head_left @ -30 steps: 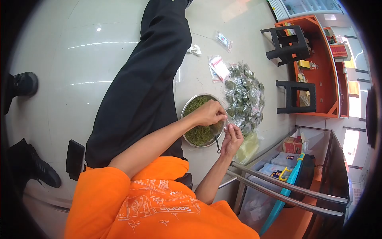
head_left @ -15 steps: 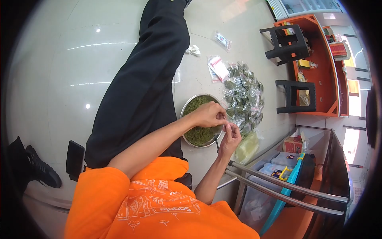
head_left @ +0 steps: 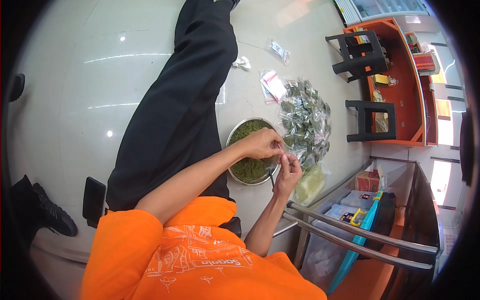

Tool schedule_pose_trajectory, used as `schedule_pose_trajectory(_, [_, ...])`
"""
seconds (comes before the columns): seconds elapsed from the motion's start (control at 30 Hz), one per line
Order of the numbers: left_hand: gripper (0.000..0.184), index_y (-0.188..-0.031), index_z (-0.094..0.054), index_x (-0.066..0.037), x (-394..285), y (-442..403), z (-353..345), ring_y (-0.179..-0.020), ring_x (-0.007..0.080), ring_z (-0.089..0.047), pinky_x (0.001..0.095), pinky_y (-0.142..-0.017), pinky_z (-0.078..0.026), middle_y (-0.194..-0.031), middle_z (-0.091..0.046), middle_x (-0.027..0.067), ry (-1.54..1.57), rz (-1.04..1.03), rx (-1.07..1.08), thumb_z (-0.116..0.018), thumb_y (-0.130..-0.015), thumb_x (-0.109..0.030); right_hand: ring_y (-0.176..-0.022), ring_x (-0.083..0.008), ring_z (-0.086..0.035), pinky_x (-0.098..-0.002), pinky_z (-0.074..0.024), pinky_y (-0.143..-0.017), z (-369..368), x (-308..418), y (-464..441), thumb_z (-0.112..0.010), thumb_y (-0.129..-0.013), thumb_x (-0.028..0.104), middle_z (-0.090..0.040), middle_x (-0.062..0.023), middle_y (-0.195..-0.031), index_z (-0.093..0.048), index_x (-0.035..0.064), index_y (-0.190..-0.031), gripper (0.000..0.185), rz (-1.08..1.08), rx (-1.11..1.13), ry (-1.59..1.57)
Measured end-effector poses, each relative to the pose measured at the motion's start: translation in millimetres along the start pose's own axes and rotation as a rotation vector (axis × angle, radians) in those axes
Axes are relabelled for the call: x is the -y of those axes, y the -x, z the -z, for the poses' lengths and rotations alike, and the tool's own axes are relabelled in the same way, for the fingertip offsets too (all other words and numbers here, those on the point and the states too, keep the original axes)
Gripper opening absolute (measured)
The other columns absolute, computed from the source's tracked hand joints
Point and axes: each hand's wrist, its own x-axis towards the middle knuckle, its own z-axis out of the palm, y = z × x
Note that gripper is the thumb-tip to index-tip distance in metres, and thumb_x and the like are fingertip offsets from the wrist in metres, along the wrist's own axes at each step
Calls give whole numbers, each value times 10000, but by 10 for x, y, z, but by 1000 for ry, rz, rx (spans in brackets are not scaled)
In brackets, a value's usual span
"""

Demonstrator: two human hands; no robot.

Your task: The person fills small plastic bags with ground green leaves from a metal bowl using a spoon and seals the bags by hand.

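A round metal bowl [head_left: 229,168] stood on the floor [head_left: 145,25] beside the person's dark-trousered leg [head_left: 175,95], holding a heap of finely shredded green material [head_left: 249,171]. Over the bowl's right rim the left hand [head_left: 263,143] had its thumb and fingers pinched together on what looked like the edge of a small clear bag [head_left: 281,148], most of it hidden behind the fingers. The right hand [head_left: 290,171], just outside the same rim, had its thumb and forefinger pressed together on that edge too, their tips almost meeting those of the left. A dark handle [head_left: 271,178] stuck out past the bowl's near right rim, close to the right wrist. Right of the bowl and a little beyond it lay a broad pile of small clear bags [head_left: 306,117], each with dark green contents. Nearer than the pile, also right of the bowl, sat a pale yellow-green plastic bag [head_left: 310,185]; what was inside could not be told. Beyond the bowl lay flat bags with red strips [head_left: 273,86], and farther off a clear packet [head_left: 278,52] with blue and white printing. Well to the bowl's right, behind metal rails [head_left: 365,237], a red box [head_left: 367,181] stood near wrapped packages [head_left: 357,200].
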Motion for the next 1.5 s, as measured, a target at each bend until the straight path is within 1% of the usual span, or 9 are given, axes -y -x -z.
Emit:
schedule_pose_trajectory(0.37, [254,-907,-707,1,-44,26,3,-780,295,-663,376,-729,-505,-823,-693,164,-77,47,30,-711,-833,-243,-827,-97,-638,-219,-514,-763,-47,-24,-10,-658,-926,-6,-695,-72,-958,-656,-30,-1034,111,-27,-5,-9])
schedule_pose_trajectory(0.7, [229,-886,-756,-4,6,-2,25,-725,273,-655,370,-698,-499,-796,-705,172,10,38,-43,-732,-827,-224,-826,-128,-647,-232,-518,-778,26,-19,-1,-673,-907,-16,-700,-104,-952,-665,-56,-1029,129,-62,-64,-111])
schedule_pose_trajectory(0.8, [239,-898,-769,-22,31,-4,-2,-701,293,-661,385,-679,-504,-773,-704,174,59,67,-15,-730,-832,-248,-836,-155,-657,-247,-532,-796,196,-52,-28,-669,-904,-25,-701,-128,-979,-668,-56,-1036,135,-58,-61,-134])
schedule_pose_trajectory(0.87, [281,-879,-767,-35,-14,23,-18,-710,328,-663,405,-670,-504,-758,-702,158,-204,40,-54,-724,-843,-310,-847,-172,-665,-257,-543,-805,237,-43,-19,-660,-908,-30,-701,-142,-1000,-670,-52,-1042,137,-48,-48,-125])
schedule_pose_trajectory(1.1, [300,-854,-759,-58,21,15,-28,-741,351,-663,425,-661,-495,-750,-698,140,-392,-131,-177,-709,-857,-353,-850,-192,-675,-276,-551,-786,237,-35,-22,-647,-917,-13,-707,-159,-988,-667,-57,-1040,132,-77,-52,-168])
schedule_pose_trajectory(1.3, [414,-936,-750,-34,-118,-2,18,-752,294,-673,402,-697,-509,-836,-712,135,-231,55,-96,-727,-851,-438,-818,-179,-667,-278,-543,-751,297,53,-218,-653,-911,-8,-701,-134,-940,-670,-49,-1002,101,-2,-98,-145])
schedule_pose_trajectory(1.4, [434,-988,-738,-9,-68,-55,46,-753,254,-673,374,-716,-518,-883,-716,147,-168,-26,-331,-723,-873,-428,-799,-175,-661,-272,-527,-732,377,147,-528,-650,-914,3,-698,-123,-917,-677,-61,-991,104,-28,-232,-164])
schedule_pose_trajectory(1.47, [400,-1019,-724,16,-56,-76,95,-771,242,-675,358,-733,-521,-902,-714,169,12,90,-438,-702,-908,-368,-798,-176,-662,-270,-525,-725,604,31,-813,-640,-920,10,-698,-121,-919,-678,-73,-993,116,-65,-339,-176])
schedule_pose_trajectory(1.5, [400,-1019,-724,16,-62,-76,93,-771,242,-675,358,-733,-521,-902,-714,169,14,87,-437,-702,-908,-368,-820,-189,-672,-271,-529,-740,835,-229,-1008,-650,-913,43,-702,-151,-953,-673,-99,-1012,174,-51,-423,162])
